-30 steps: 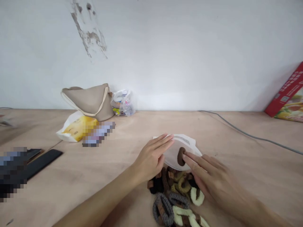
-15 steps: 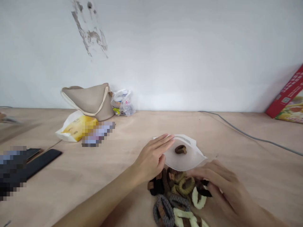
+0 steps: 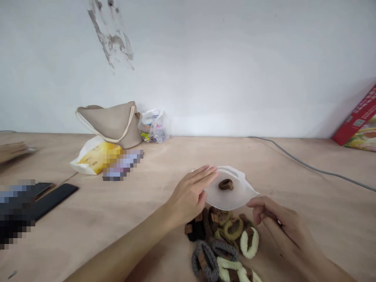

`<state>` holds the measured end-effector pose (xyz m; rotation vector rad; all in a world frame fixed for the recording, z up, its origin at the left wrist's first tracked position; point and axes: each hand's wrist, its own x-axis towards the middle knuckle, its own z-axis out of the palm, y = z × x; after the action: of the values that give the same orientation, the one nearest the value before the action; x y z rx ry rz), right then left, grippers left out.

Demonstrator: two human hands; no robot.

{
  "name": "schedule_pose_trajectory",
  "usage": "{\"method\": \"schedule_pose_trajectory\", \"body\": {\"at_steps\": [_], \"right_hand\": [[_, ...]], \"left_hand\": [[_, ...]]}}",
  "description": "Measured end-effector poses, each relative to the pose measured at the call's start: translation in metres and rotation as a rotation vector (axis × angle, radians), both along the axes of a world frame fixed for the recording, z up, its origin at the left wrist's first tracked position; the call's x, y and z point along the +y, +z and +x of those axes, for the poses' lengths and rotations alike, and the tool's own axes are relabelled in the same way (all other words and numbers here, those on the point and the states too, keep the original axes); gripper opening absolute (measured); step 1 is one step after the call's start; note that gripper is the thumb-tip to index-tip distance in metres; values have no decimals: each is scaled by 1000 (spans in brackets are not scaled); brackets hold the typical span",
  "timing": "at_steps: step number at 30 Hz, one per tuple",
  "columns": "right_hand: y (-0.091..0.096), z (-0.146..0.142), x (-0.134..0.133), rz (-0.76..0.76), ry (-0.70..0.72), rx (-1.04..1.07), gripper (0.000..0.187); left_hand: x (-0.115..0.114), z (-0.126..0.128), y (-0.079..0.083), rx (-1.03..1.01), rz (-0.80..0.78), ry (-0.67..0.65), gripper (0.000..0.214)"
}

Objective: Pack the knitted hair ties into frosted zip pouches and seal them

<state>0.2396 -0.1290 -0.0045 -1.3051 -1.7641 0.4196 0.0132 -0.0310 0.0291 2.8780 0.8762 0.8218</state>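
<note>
The left hand (image 3: 188,196) lies flat with open fingers on the edge of a translucent white plastic bag (image 3: 242,196), on the light wooden worktop (image 3: 96,231). One small brown fabric hair tie (image 3: 225,184) lies at the bag's middle; I cannot tell if inside or on top. The right hand (image 3: 282,219) is just beside a pile of fuzzy brown, grey and cream hair ties (image 3: 233,230); its fingers are curved, and I cannot tell if they grip something.
</note>
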Motion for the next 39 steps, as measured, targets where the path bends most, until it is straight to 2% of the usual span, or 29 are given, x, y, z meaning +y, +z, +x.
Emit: {"method": "schedule_pose_trajectory", "body": {"at_steps": [4, 7, 12, 16, 23, 26, 30, 32, 35, 37, 39], "right_hand": [[6, -1, -4, -55, 46, -83, 19], [13, -10, -2, 31, 190, -208, 16], [17, -39, 13, 78, 359, -503, 25], [16, -52, 22, 106, 415, -684, 28], [21, -58, 27, 172, 409, -834, 18], [24, -54, 25, 229, 404, -816, 15], [25, -38, 23, 263, 427, -599, 26], [24, -29, 24, 337, 337, -502, 27], [24, -24, 27, 439, 112, -446, 25], [26, -29, 26, 409, 93, -451, 26], [27, -42, 21, 336, 168, -469, 25]], "left_hand": [[0, 1, 0, -15, 9, 0, 59], [0, 1, 0, -6, 3, 1, 59], [2, 2, 0, -16, -19, 3, 61], [3, 3, 1, -27, -58, 3, 61], [2, 4, 5, -46, -103, -8, 60], [2, 3, 5, -49, -118, -4, 60], [2, 3, 7, -58, -137, -5, 61], [2, 3, 7, -67, -146, -18, 61], [2, 2, 8, -89, -157, -22, 62], [2, 3, 7, -96, -164, -21, 62], [2, 3, 6, -103, -164, -23, 61]]}}
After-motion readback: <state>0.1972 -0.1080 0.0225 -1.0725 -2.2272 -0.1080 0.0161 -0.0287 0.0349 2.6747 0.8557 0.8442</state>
